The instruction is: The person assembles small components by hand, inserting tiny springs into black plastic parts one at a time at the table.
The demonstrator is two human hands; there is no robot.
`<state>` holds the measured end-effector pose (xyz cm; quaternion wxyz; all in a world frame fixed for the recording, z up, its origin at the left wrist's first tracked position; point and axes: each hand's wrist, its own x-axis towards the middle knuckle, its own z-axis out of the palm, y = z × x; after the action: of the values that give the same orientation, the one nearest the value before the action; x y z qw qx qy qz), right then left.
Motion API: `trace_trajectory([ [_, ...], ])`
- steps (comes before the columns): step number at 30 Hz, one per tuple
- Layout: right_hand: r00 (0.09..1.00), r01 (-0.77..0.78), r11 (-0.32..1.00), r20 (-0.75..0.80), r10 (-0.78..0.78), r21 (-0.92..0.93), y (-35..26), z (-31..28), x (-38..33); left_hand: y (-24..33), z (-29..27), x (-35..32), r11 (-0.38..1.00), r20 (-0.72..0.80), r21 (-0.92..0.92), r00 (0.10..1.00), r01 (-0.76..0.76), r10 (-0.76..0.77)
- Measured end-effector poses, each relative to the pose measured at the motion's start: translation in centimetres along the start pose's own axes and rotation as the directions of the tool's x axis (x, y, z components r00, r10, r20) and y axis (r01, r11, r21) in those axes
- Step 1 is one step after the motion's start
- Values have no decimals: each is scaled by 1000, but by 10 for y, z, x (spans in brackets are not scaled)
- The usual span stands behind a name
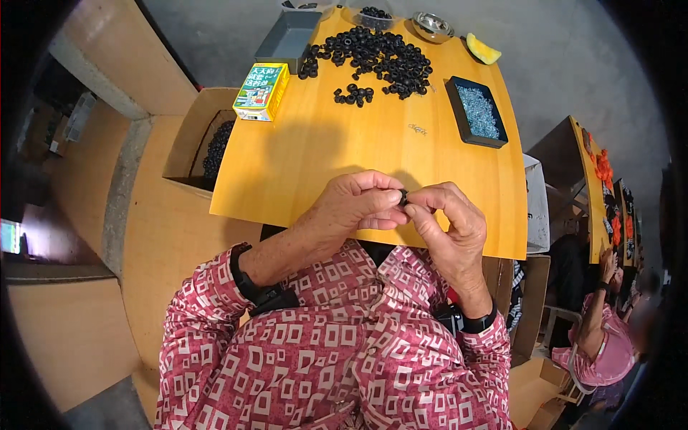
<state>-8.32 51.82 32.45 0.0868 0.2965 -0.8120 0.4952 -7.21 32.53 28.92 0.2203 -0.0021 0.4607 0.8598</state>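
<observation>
At the table's (301,165) near edge I pinch one small black ring (403,197) between left hand (358,204) and right hand (448,222), apparently mid-assembly; next needs a steady fingertip press.

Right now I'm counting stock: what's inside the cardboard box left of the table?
The cardboard box holds a heap of small black rings. The yellow table edge covers the box's right part, so how many lie there cannot be seen.
</observation>
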Motion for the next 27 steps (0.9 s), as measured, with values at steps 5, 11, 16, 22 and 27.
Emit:
trace_trajectory([
  [5, 999, -34, 999, -5, 34, 18, 2, -1, -1, 1, 3, -2, 1000, -9, 9, 1000, 1, -1],
  [11, 999, -32, 999, -5, 32, 4, 1, 0, 0, -3, -1, 2, 1000, 6, 8, 1000, -18, 18],
  [16, 1000, -10, 1000, -2, 10, 3, 1, 1, 1, -1, -2, 0, 999, 19, 47, 1000, -24, 23],
  [22, 998, -58, 998, -20, 58, 15, 2, 2, 0, -1, -1, 2, 1000, -29, -16, 1000, 1, -1],
  [27, 998, 15, 998, -52, -18, -53, 4, 3, -2, -1, 0, 1, 999, -4, -37, 1000, 21, -21],
])
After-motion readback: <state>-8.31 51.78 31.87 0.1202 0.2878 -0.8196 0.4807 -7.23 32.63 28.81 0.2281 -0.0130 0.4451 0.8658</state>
